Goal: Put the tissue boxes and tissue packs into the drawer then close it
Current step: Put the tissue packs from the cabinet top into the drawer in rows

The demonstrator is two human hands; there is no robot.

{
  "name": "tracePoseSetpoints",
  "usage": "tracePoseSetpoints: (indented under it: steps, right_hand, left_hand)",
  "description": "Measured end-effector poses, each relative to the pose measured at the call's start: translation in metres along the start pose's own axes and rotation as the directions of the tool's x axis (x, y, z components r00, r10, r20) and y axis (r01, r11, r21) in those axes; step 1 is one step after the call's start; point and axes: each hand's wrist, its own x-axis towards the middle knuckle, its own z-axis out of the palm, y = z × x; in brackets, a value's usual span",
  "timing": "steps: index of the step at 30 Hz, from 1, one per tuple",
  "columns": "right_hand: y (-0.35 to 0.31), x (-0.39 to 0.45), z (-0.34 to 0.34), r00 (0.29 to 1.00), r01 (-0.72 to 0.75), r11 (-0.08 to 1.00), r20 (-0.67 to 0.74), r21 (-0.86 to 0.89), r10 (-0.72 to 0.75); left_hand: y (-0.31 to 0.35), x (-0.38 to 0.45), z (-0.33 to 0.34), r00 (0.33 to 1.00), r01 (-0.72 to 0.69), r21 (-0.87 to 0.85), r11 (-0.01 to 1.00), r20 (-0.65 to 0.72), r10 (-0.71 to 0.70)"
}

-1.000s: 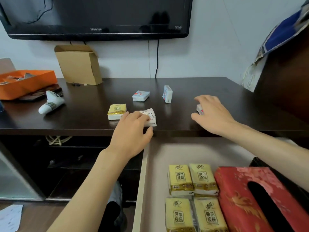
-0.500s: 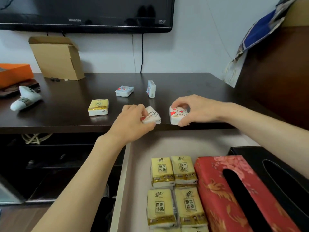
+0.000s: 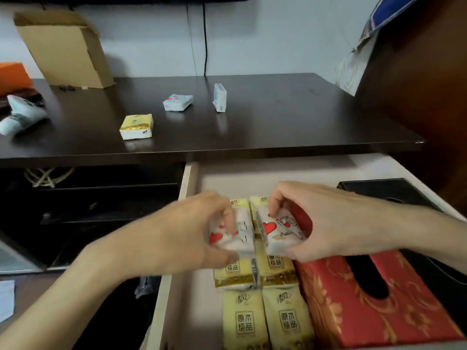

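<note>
My left hand [image 3: 187, 236] grips a white tissue pack with red hearts [image 3: 240, 236] over the open drawer [image 3: 188, 178]. Beside it, my right hand [image 3: 328, 223] holds a second white heart pack [image 3: 280, 231]. Both packs hover just above several yellow tissue packs [image 3: 283, 322] lying in the drawer. A red patterned tissue box [image 3: 353, 306] and a black tissue box [image 3: 386, 190] lie in the drawer's right part. On the dark tabletop [image 3: 290, 122] remain a yellow pack [image 3: 136, 126], a pale blue pack lying flat [image 3: 177, 102] and another standing on edge [image 3: 219, 97].
An open cardboard box [image 3: 65, 49] stands at the table's back left, with an orange box [image 3: 12, 77] and a white-blue object [image 3: 20, 114] at the far left. A dark cabinet [image 3: 417, 84] rises on the right. Dark open shelves [image 3: 101, 198] lie left of the drawer.
Both hands have lifted their heart packs off the table's front edge and carried them down and toward me, over the yellow packs in the drawer. The view has tilted downward.
</note>
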Motion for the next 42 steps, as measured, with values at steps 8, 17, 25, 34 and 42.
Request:
tracePoseSetpoints:
  steps: [8,17,25,34,42]
  right_hand:
    - [-0.006,0.003,0.025,0.99,0.132,0.949,0.081,-0.288,-0.114]
    - [-0.003,0.004,0.036,0.995,0.087,0.959,0.067,-0.269,-0.072]
    - [-0.009,0.016,0.026,0.989,0.074,0.984,-0.112,-0.164,-0.093]
    - [0.014,0.04,0.029,0.999,-0.044,0.962,0.019,-0.269,0.051]
    - [0.019,0.051,0.018,0.955,0.023,0.999,-0.295,-0.04,-0.034]
  left_hand:
    - [0.001,-0.022,0.039,0.991,-0.132,0.374,0.918,0.039,0.127]
    - [-0.005,-0.015,0.044,0.981,-0.182,0.445,0.877,0.021,0.193]
    - [-0.009,-0.021,0.028,0.978,-0.122,0.485,0.866,-0.09,0.188]
    - [-0.01,-0.01,0.038,0.995,-0.098,0.509,0.855,0.019,0.102]
    - [-0.009,0.002,0.021,0.994,-0.011,0.369,0.929,-0.096,0.05]
